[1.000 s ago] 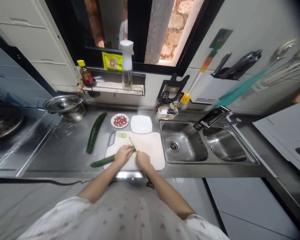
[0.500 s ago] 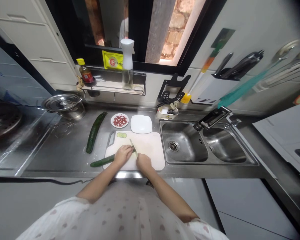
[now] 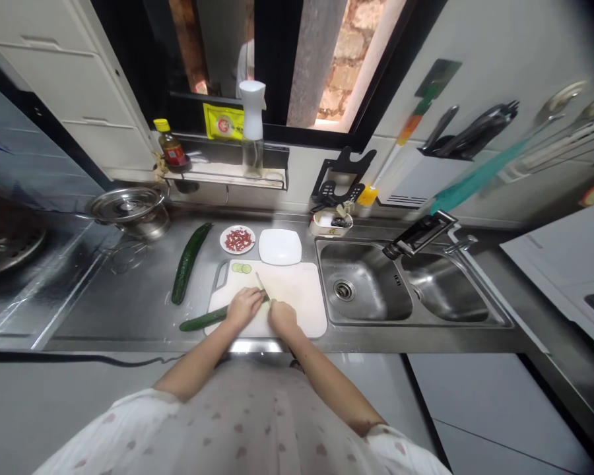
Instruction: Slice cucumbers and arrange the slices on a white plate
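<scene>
My left hand [image 3: 245, 307] is closed over a cucumber [image 3: 204, 321] that lies slantwise across the left part of a white cutting board [image 3: 301, 284]. In my right hand [image 3: 282, 318] is the handle of a kitchen knife [image 3: 262, 285], its blade at the cucumber's right end, close to my left fingertips. Several cucumber slices [image 3: 241, 268] rest near the board's upper left corner. A second, whole cucumber [image 3: 190, 264] is on the steel counter left of the board. My fingers hide the cucumber's middle and the knife handle.
Behind the board stand a small plate of chopped red pieces [image 3: 237, 239] and a white square plate [image 3: 280, 247]. A double steel sink [image 3: 366, 280] is on the right. At the back left is a lidded steel pot [image 3: 129, 210]; above, a shelf [image 3: 218, 173] holds bottles.
My right hand and the knife have shifted slightly left, towards my left hand. The left hand keeps its hold on the cucumber.
</scene>
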`<control>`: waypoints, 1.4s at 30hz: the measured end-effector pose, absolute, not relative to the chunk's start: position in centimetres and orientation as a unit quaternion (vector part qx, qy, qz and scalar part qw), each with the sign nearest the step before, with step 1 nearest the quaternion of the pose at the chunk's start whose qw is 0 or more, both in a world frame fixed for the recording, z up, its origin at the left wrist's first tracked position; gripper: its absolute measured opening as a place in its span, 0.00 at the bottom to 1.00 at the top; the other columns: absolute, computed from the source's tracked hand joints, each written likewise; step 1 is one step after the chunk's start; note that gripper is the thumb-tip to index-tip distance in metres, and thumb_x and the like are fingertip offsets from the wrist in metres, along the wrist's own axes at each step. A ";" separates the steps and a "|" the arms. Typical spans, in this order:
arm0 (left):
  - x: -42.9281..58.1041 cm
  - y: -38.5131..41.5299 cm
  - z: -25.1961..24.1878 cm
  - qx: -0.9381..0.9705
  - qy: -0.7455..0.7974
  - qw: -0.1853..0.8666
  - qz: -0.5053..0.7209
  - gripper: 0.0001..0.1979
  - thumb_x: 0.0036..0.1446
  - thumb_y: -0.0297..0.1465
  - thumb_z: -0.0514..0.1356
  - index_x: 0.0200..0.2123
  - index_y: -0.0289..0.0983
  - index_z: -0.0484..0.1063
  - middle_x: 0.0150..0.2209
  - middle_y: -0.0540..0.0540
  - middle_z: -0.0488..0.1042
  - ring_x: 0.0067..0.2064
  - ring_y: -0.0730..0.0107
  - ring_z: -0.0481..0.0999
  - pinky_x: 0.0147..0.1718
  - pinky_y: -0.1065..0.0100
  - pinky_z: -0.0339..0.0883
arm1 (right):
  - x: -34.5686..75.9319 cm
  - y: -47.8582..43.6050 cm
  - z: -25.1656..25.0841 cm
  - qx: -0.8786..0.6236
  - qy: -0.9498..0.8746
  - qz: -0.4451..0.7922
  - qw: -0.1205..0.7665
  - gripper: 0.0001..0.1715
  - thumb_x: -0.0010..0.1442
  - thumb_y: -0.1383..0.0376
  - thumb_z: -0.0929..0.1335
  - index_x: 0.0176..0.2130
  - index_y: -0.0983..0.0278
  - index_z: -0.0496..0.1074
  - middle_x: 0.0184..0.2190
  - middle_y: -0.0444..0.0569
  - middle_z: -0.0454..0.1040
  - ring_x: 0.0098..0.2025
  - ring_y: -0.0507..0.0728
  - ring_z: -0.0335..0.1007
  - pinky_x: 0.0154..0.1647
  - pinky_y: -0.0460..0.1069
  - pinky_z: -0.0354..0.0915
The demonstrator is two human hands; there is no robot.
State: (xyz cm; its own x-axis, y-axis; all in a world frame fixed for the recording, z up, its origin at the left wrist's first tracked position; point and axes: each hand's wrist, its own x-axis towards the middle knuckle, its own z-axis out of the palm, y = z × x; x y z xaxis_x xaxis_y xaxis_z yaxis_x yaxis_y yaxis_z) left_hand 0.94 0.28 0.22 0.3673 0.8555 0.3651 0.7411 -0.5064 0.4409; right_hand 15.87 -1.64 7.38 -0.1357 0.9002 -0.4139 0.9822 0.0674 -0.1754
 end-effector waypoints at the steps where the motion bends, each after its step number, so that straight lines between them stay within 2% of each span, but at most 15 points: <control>1: 0.9 0.3 0.2 0.820 0.486 0.101 0.283 0.10 0.62 0.31 0.53 0.41 0.40 0.75 0.42 0.45 0.75 0.42 0.66 0.70 0.42 0.64 0.66 | 16.0 -1.8 7.3 0.650 0.724 -0.210 0.098 0.18 0.62 0.72 0.57 0.47 0.69 0.70 0.40 0.59 0.76 0.45 0.59 0.73 0.41 0.49 0.65; 12: 1.0 0.3 0.1 0.819 0.487 0.106 0.284 0.10 0.62 0.31 0.53 0.40 0.40 0.75 0.42 0.45 0.75 0.42 0.66 0.70 0.42 0.63 0.66 | 16.9 -3.1 7.1 0.651 0.715 -0.224 0.126 0.17 0.62 0.72 0.58 0.46 0.68 0.70 0.40 0.59 0.76 0.45 0.58 0.74 0.41 0.48 0.65; 26: 0.8 0.2 0.0 0.821 0.488 0.104 0.279 0.10 0.61 0.29 0.54 0.43 0.40 0.75 0.43 0.45 0.74 0.43 0.65 0.69 0.43 0.63 0.67 | 15.9 -1.9 6.1 0.659 0.714 -0.218 0.095 0.19 0.63 0.71 0.56 0.48 0.68 0.68 0.41 0.60 0.76 0.46 0.58 0.73 0.42 0.49 0.64; 42: 1.1 0.1 0.0 0.814 0.486 0.098 0.302 0.11 0.62 0.31 0.54 0.41 0.41 0.76 0.43 0.44 0.74 0.43 0.66 0.70 0.44 0.62 0.68 | 17.1 -5.1 6.9 0.677 0.687 -0.223 0.143 0.17 0.62 0.73 0.58 0.46 0.67 0.69 0.40 0.60 0.76 0.46 0.59 0.74 0.42 0.50 0.66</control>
